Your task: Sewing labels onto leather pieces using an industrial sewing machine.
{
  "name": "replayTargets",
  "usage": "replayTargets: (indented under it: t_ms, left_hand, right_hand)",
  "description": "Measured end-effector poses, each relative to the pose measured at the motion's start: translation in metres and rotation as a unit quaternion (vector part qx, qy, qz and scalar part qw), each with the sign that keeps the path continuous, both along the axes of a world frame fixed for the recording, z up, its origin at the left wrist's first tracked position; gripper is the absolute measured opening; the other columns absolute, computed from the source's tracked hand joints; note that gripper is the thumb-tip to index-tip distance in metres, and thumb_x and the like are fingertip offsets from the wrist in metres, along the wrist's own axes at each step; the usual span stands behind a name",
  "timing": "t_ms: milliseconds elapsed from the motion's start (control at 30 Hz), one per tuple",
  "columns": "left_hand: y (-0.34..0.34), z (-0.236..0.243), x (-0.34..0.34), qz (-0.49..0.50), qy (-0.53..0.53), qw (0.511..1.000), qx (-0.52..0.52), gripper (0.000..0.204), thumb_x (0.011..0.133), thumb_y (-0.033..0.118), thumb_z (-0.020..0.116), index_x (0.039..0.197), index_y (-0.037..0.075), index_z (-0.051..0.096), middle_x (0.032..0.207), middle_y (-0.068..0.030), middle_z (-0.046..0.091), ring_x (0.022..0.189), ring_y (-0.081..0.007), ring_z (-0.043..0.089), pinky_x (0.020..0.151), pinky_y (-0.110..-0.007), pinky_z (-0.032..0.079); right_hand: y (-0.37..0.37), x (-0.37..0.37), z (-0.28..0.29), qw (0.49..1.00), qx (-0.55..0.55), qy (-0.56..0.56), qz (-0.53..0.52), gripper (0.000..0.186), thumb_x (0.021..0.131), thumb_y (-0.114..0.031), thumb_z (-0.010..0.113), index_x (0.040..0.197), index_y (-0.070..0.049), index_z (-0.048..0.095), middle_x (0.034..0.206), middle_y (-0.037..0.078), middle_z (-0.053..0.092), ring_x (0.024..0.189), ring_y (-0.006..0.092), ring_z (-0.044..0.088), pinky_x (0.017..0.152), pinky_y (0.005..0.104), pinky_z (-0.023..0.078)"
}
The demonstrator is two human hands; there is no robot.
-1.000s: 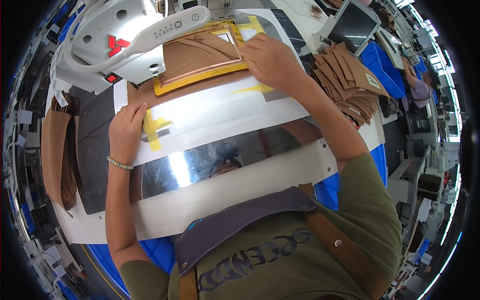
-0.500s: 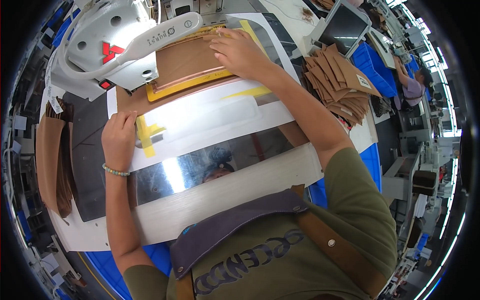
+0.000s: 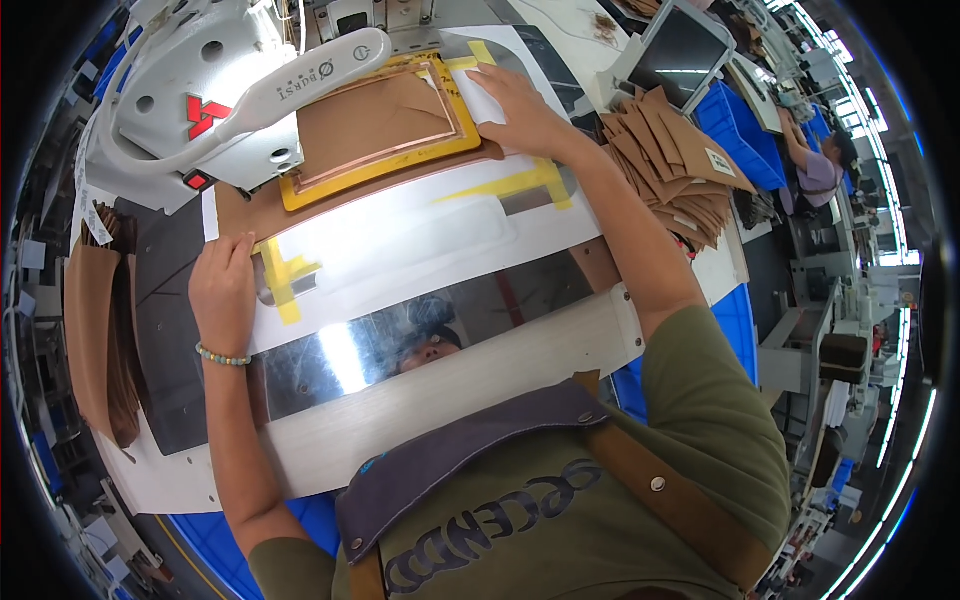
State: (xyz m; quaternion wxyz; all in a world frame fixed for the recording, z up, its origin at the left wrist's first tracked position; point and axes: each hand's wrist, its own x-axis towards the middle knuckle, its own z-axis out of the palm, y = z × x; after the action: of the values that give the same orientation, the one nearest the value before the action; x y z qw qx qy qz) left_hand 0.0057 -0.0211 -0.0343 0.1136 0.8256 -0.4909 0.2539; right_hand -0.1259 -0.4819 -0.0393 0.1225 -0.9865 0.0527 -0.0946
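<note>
A brown fabric piece lies on a white sheet patched with yellow tape. On top of the fabric rests a yellow frame, its inner edge copper-coloured. My left hand has its fingers pressed together at the fabric's near left edge. What sits under those fingertips is partly hidden. To the right of the frame, my right hand lies over the white sheet with thumb and fingers apart, holding nothing. A white sewing machine head covers the frame's far left part.
A pale grey lamp-like arm hangs over the frame. Stacked brown pieces lie at right, near a screen and a blue bin. More brown pieces hang at the left edge. Another person works far right.
My right hand has moved off the yellow frame to the right, and its fingers have spread. More of the frame now shows. My left hand stays at the near left edge.
</note>
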Motion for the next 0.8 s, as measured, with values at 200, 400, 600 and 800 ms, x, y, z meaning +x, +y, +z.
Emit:
replayTargets:
  t_ms: [200,400,600,800]
  left_hand:
    - [-0.002,-0.001,0.002,-0.011,0.004,1.000,-0.013,0.020,0.087,-0.002,0.071,0.106,0.000,0.078,0.101,-0.0090,0.074,0.092,-0.0275,0.071,0.080,-0.039,0.058]
    - [-0.002,0.000,0.000,-0.011,0.006,1.000,-0.011,0.021,0.087,-0.001,0.072,0.107,0.000,0.078,0.101,-0.0085,0.074,0.092,-0.0263,0.071,0.079,-0.038,0.059]
    - [-0.003,0.001,-0.002,-0.020,0.001,1.000,0.001,0.027,0.088,0.002,0.071,0.114,0.002,0.079,0.105,-0.0083,0.075,0.094,-0.0252,0.071,0.082,-0.037,0.059]
    - [-0.003,0.000,-0.001,-0.016,0.001,1.000,0.013,0.029,0.088,0.001,0.071,0.116,0.002,0.079,0.110,-0.0088,0.075,0.097,-0.0254,0.071,0.085,-0.037,0.059]
  right_hand:
    - [-0.008,0.003,-0.012,0.997,0.052,-0.054,0.032,0.078,0.098,-0.041,0.065,0.164,-0.006,0.043,0.174,0.022,0.031,0.163,0.0398,0.023,0.133,0.0516,0.019]
    - [-0.020,0.026,-0.038,0.994,-0.065,-0.082,0.013,0.075,0.102,-0.046,0.062,0.164,-0.007,0.044,0.173,0.021,0.033,0.164,0.0394,0.021,0.129,0.0677,0.016]
    - [-0.022,0.054,-0.039,0.985,-0.060,-0.088,-0.138,0.061,0.102,-0.038,0.059,0.155,-0.008,0.054,0.167,0.018,0.044,0.157,0.0369,0.035,0.124,0.0716,0.023]
    - [-0.036,0.047,-0.032,0.973,-0.096,-0.178,-0.111,0.046,0.096,-0.021,0.063,0.139,-0.009,0.070,0.158,0.017,0.055,0.153,0.0355,0.040,0.123,0.0660,0.029]
